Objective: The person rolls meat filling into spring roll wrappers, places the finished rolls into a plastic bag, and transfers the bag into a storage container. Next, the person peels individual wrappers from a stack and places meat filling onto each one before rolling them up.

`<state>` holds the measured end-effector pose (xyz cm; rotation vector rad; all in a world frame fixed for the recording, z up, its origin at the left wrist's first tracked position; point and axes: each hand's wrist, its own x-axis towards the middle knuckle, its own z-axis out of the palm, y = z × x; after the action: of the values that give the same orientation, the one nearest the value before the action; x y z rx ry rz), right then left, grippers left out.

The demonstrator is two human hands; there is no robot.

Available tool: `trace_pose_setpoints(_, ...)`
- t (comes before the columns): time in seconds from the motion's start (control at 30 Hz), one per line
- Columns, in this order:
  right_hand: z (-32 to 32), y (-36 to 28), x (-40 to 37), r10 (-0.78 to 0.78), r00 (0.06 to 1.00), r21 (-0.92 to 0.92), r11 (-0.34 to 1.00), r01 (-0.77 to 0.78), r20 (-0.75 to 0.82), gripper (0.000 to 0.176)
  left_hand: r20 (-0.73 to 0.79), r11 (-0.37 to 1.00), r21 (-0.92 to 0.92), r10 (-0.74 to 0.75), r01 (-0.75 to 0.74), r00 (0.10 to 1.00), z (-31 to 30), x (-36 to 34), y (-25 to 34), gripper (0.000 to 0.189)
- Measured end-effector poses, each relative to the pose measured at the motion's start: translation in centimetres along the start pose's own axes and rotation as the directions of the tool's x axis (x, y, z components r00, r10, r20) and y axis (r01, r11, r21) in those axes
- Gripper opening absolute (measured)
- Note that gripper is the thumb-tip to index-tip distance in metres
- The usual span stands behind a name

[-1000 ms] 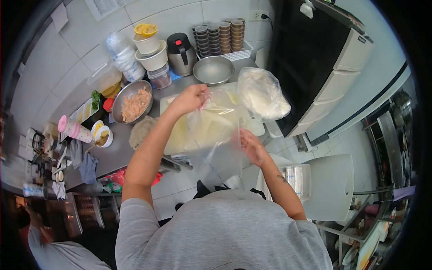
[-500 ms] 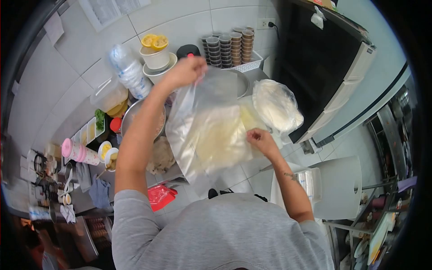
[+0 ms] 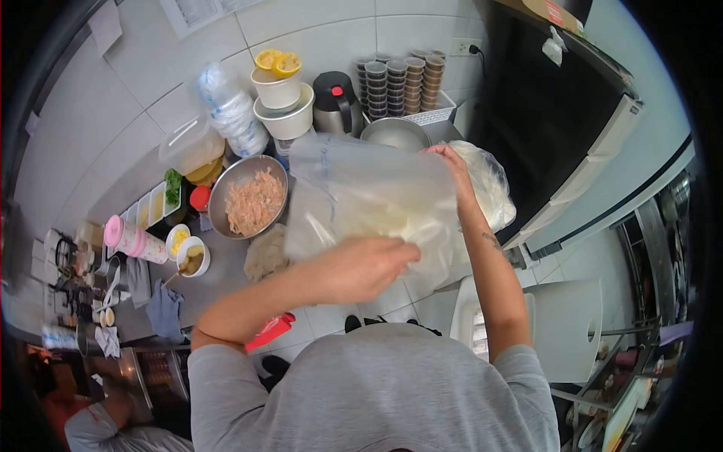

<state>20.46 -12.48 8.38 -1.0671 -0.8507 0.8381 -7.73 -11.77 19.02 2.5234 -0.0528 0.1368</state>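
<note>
A large translucent plastic bag (image 3: 361, 188) hangs spread out in front of me, over the counter's edge, with something pale yellow showing in or through it. My right hand (image 3: 450, 162) is closed on the bag's upper right corner. Across the front of the bag reaches my left hand (image 3: 373, 265), slightly blurred, its fingers pinched on the plastic low down. Beyond my right hand sits another clear bag (image 3: 489, 188) with whitish contents. A steel bowl (image 3: 248, 226) of shredded orange-and-white food stands left of the spread bag, beside a beige cloth-like bundle (image 3: 265, 252).
Behind are a metal pan (image 3: 395, 134), a thermal jug (image 3: 337, 113), stacked sauce cups (image 3: 399, 83) and white tubs (image 3: 282, 117). A pink tumbler (image 3: 132, 239) and small bowls stand left. A black fridge (image 3: 550, 113) and white chair (image 3: 565, 328) are right; another person's leg (image 3: 113, 422) shows lower left.
My left hand has come down from the bag's top to its lower front. My right hand has risen to the upper right corner. The steel bowl now shows fully, and the view has shifted slightly.
</note>
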Motion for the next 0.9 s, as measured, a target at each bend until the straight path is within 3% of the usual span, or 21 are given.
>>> trace_pose_setpoints(0.17, -2.3, 2.1, 1.9, 0.025, 0.996, -0.209, 0.978, -0.007, 0.084, 0.015, 0.019, 0.948, -0.026, -0.318, 0.318, 0.948, 11.9, 0.1, -3.6, 0.034)
trace_pose_setpoints(0.27, -2.6, 3.2, 2.4, -0.005, 0.99, -0.348, 0.936, 0.055, 0.143, 0.023, -0.174, 0.981, 0.068, -0.167, 0.181, 0.97, 16.6, -0.4, -4.8, 0.043)
trace_pose_setpoints(0.37, -2.7, 4.3, 2.6, -0.069, 0.982, -0.485, 0.862, 0.148, 0.177, 0.035, -0.222, 0.959, 0.227, -0.12, 0.171, 0.968, 17.8, -0.7, -4.6, 0.046)
trace_pose_setpoints(0.47, -2.3, 4.9, 2.2, -0.185, 0.957, -0.585, 0.76, 0.283, 0.223, 0.042, -0.141, 0.945, 0.283, -0.126, 0.162, 0.982, 14.8, -0.5, -5.3, 0.041)
trace_pose_setpoints(0.53, -2.1, 5.1, 2.1, -0.219, 0.948, -0.586, 0.746, 0.316, 0.232, 0.045, -0.19, 0.939, 0.194, -0.247, 0.283, 0.95, 12.0, 0.2, -7.3, 0.035)
trace_pose_setpoints(0.63, -1.8, 4.7, 1.7, -0.234, 0.944, -0.586, 0.741, 0.328, 0.232, 0.046, -0.522, 0.905, 0.162, -0.26, 0.394, 0.812, 9.0, 1.0, -13.9, 0.032)
trace_pose_setpoints(0.73, -1.7, 4.8, 1.5, -0.236, 0.945, -0.61, 0.721, 0.328, 0.228, 0.047, -0.66, 0.774, 0.172, -0.369, 0.61, 0.654, 4.7, 3.1, -18.3, 0.028)
trace_pose_setpoints(0.83, -1.7, 5.3, 1.5, -0.272, 0.937, -0.591, 0.726, 0.35, 0.221, 0.046, -0.715, 0.748, 0.243, -0.292, 0.617, 0.635, 4.3, 4.9, -24.0, 0.026)
trace_pose_setpoints(0.9, -1.8, 5.3, 1.5, -0.261, 0.941, -0.62, 0.707, 0.34, 0.218, 0.046, -0.52, 0.774, 0.027, -0.53, 0.633, 0.67, 2.7, 5.9, -25.7, 0.023)
